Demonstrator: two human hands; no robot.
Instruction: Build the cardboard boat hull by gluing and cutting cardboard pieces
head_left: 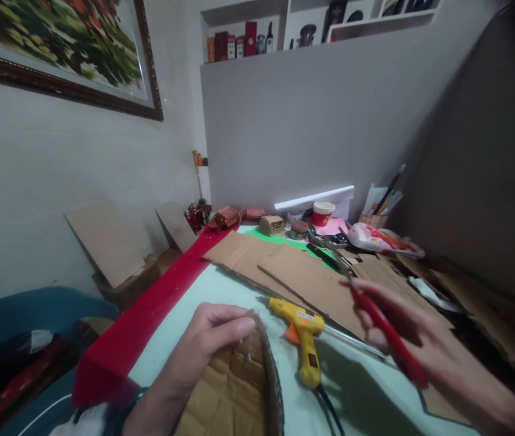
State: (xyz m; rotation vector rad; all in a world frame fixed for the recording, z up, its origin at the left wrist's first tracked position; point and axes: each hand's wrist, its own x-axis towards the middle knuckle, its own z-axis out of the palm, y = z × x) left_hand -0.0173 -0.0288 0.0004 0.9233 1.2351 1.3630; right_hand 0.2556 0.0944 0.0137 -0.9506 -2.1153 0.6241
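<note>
My left hand (pixel 214 339) grips the top edge of a curved piece of brown cardboard (pixel 234 387) at the near edge of the table, thumb on top. My right hand (pixel 425 345), blurred by motion, is closed around red-handled scissors (pixel 387 330) whose dark blades point up and away over the flat cardboard sheets (pixel 294 272). Between the hands a yellow glue gun (pixel 305 339) lies on the pale table top (pixel 221 290), its black cord running toward me.
A red strip (pixel 157 303) edges the table's left side. Clutter lines the back: a red and white cup (pixel 322 213), small tins, a plastic bag (pixel 382 239), a pen holder (pixel 373 218). Cardboard scraps lie at right; boxes and sheets lean on the left wall.
</note>
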